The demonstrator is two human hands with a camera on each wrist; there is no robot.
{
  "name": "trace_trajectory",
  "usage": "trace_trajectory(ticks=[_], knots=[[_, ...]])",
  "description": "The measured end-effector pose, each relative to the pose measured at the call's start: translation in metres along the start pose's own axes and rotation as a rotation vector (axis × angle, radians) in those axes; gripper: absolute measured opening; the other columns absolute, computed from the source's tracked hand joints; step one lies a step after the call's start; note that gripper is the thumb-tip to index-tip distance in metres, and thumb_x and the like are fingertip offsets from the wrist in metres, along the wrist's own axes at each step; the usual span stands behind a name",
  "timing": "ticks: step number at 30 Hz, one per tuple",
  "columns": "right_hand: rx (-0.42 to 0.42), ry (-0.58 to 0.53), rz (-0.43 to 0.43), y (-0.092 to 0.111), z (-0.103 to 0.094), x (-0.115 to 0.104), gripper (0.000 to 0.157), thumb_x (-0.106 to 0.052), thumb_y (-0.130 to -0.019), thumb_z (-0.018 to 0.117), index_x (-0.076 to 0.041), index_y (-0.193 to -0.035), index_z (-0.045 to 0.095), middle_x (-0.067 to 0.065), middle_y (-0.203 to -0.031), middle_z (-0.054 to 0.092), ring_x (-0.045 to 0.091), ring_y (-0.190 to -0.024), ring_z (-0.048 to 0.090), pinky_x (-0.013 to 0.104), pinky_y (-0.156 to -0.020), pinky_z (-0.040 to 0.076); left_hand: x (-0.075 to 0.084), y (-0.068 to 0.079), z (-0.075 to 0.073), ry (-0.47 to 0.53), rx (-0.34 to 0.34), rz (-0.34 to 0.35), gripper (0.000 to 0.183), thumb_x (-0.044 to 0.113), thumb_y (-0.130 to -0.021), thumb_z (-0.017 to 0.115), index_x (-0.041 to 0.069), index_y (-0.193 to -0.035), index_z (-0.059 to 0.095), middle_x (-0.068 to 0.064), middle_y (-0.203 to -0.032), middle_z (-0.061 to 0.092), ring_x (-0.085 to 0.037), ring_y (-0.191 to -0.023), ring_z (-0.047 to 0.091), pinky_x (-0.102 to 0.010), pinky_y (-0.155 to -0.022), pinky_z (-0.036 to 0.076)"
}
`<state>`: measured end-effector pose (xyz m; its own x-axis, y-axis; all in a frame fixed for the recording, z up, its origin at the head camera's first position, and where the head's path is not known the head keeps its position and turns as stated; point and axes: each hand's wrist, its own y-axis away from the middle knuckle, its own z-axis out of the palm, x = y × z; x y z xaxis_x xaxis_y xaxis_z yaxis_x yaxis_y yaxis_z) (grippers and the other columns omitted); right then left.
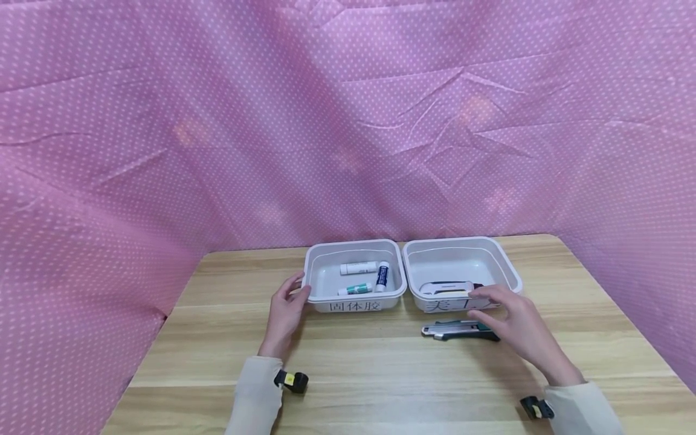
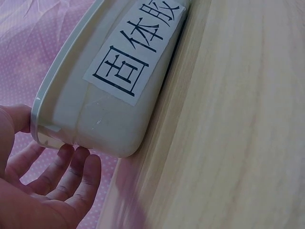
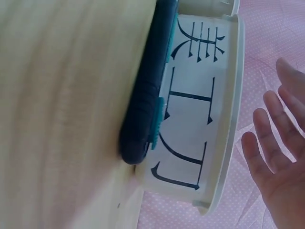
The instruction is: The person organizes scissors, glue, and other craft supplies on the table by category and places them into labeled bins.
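Two white plastic bins stand side by side, each with a label in Chinese characters on its front. My left hand holds the left bin at its front left corner, thumb at the rim and fingertips against the side below it. Inside that bin lie a white glue stick, a dark blue one and a green-and-white one. My right hand, fingers spread and holding nothing, hovers at the front rim of the right bin. Utility knives lie in it.
Another utility knife, with a dark and teal handle, lies on the wooden table in front of the right bin, just left of my right hand. Pink dotted cloth hangs behind the table and along both sides.
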<state>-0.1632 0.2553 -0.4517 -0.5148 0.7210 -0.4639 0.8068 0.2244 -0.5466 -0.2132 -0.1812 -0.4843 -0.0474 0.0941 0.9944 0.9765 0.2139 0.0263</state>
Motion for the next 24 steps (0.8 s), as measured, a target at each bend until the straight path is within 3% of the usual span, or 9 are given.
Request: trace_trajectory(ticks=[5,12,19,24], knots=[[-0.021,0.002,-0.008,0.005,0.003,0.002,0.038,-0.011,-0.074,0.09,-0.012,-0.11,0.076,0.002,-0.11,0.076,0.025,-0.1,0.071,0.01,-0.094,0.047,0.0,0.0,0.001,-0.019,0.017,0.006,0.045,0.014,-0.102,0.061,0.012,-0.146,0.054,-0.018,-0.136,0.057,-0.032,-0.118,0.062,-0.038,-0.095,0.061],[-0.07,-0.014,-0.024,0.013,0.006,0.008,0.035,-0.011,-0.074,0.09,-0.014,-0.106,0.077,0.0,-0.107,0.077,0.023,-0.101,0.071,0.01,-0.092,0.049,0.0,-0.002,0.001,-0.002,0.011,0.006,0.045,0.011,-0.102,0.061,0.011,-0.146,0.054,-0.019,-0.136,0.056,-0.037,-0.121,0.061,-0.04,-0.097,0.06],[-0.14,0.039,-0.014,0.017,0.007,0.013,0.033,-0.012,-0.073,0.09,-0.016,-0.103,0.078,-0.003,-0.105,0.076,0.019,-0.099,0.069,0.04,-0.088,0.058,0.002,0.001,0.001,-0.027,0.009,0.006,0.045,0.014,-0.103,0.06,0.012,-0.148,0.053,-0.019,-0.138,0.056,-0.037,-0.122,0.06,-0.044,-0.102,0.057],[-0.208,0.063,-0.037,0.016,0.006,0.016,0.033,-0.014,-0.075,0.089,-0.014,-0.106,0.077,-0.002,-0.105,0.076,0.021,-0.098,0.067,0.047,-0.088,0.057,0.002,0.001,0.001,-0.001,0.007,0.016,0.045,0.011,-0.102,0.06,0.009,-0.147,0.053,-0.022,-0.137,0.056,-0.04,-0.122,0.06,-0.045,-0.102,0.057]])
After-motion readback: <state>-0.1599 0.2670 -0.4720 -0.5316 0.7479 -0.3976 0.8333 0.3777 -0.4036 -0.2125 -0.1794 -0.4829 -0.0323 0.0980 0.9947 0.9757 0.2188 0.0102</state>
